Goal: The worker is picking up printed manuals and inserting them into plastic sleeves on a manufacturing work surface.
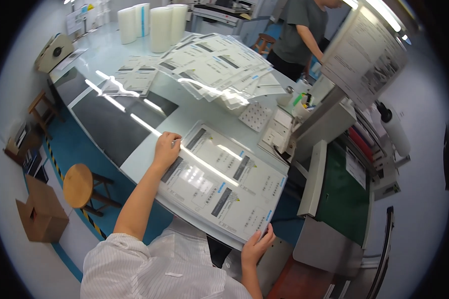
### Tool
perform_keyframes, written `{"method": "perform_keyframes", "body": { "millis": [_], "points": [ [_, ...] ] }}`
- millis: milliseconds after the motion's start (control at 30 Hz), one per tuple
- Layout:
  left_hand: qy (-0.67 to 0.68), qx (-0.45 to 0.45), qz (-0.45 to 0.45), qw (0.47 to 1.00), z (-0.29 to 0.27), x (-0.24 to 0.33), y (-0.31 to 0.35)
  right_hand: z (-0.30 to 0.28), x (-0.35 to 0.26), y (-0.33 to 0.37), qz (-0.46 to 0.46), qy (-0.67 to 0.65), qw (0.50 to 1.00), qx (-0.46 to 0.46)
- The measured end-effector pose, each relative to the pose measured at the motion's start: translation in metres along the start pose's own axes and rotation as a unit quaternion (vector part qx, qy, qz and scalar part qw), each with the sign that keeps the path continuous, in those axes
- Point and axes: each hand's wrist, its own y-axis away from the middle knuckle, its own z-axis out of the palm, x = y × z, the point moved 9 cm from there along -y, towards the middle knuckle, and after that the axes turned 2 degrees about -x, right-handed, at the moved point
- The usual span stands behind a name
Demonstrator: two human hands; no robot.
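Observation:
A stack of clear plastic sheets printed with repeated grey, black and blue panels (224,182) lies at the table's near edge, shining with lamp reflections. My left hand (167,150) rests at the stack's left edge with its fingers curled into a pinch. A small shiny bit shows at its fingertips, too small to name. At the near right corner, my right hand (257,247) holds the edge of the top sheet between thumb and fingers. Part of that grip is hidden below the edge.
Fanned printed sheets (219,62) and a smaller pile (133,74) lie farther back, near white film rolls (160,30). A machine with a green belt (341,194) stands right. Left are a wooden stool (78,185) and a cardboard box (44,212). A person (302,37) stands beyond the table.

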Motion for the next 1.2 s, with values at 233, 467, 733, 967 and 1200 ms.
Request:
{"method": "perform_keyframes", "body": {
  "millis": [233,467,733,967,1200],
  "points": [
    [-0.007,-0.028,0.016,0.999,0.004,-0.006,-0.003,0.000,0.001,-0.004,0.023,0.015,1.000,-0.007],
    [0.001,-0.060,0.004,0.998,0.010,-0.016,-0.004,0.000,0.000,-0.004,0.032,-0.008,0.999,-0.023],
    [-0.017,-0.064,0.001,0.998,0.012,-0.015,-0.003,-0.005,0.001,-0.002,0.029,-0.013,0.999,-0.012],
    [-0.012,-0.054,0.007,0.998,0.008,-0.023,-0.003,-0.003,-0.003,-0.003,0.022,-0.019,1.000,-0.012],
    [-0.016,-0.054,0.017,0.998,0.011,-0.018,-0.006,-0.003,0.001,-0.004,0.034,-0.024,0.999,-0.015]
  ]
}}
